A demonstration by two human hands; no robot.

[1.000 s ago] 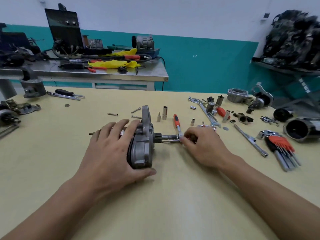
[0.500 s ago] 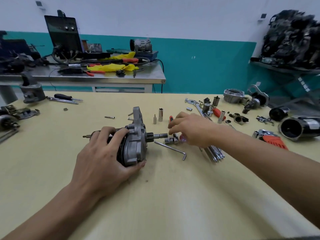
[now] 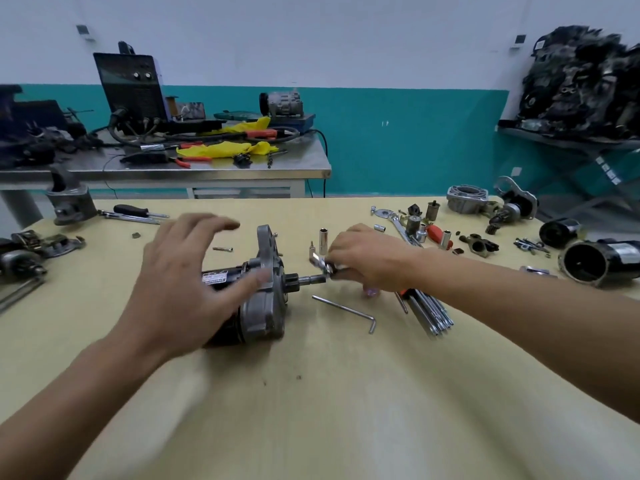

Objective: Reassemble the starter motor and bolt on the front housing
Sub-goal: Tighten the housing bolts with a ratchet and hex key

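The starter motor (image 3: 265, 299) lies on its side on the yellow table (image 3: 311, 410), its grey end plate upright and its shaft (image 3: 310, 279) pointing right. My left hand (image 3: 187, 282) hovers over the black motor body with fingers spread, blurred, holding nothing. My right hand (image 3: 370, 258) grips a silver ratchet wrench (image 3: 323, 265) just above the shaft's tip; its handle is hidden under the hand. A grey housing (image 3: 465, 199) sits at the far right of the table.
A loose hex key (image 3: 346, 310) and a hex key set (image 3: 431, 315) lie right of the motor. Sockets (image 3: 323, 240), a spanner and small parts are scattered behind my right hand. A black motor casing (image 3: 595, 261) lies at the right edge. A steel bench (image 3: 207, 171) stands behind.
My left hand has lifted off the motor and opened. My right hand left the hex key on the table and now holds the ratchet wrench by the shaft.
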